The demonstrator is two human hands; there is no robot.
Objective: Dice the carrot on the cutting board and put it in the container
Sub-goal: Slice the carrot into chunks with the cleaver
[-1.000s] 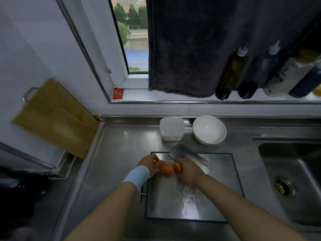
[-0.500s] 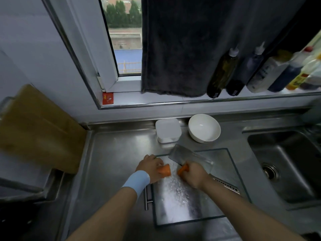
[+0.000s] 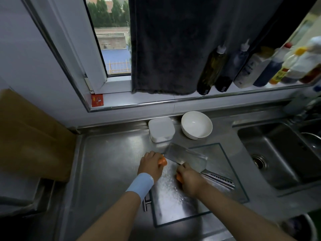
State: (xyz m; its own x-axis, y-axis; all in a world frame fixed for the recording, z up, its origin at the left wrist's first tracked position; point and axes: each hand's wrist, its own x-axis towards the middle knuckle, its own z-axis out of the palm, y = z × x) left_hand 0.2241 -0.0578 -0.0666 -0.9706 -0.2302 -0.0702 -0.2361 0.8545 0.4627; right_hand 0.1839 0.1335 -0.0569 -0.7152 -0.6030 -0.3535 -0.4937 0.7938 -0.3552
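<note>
While the left hand (image 3: 150,166) grips one carrot piece (image 3: 163,161) at the board's (image 3: 175,209) left edge, the right hand (image 3: 191,182) curls round the second piece (image 3: 179,179), with the cleaver (image 3: 182,154) lying flat just beyond. Recommend: pieces cut-face down, fingertips tucked, before chopping.

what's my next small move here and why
Probably set the right carrot piece down on the cutting board and take the cleaver by its handle. The left hand grips the left carrot piece, the right hand grips the other, and the cleaver seems to lie ungripped, so dicing can't start.
</note>
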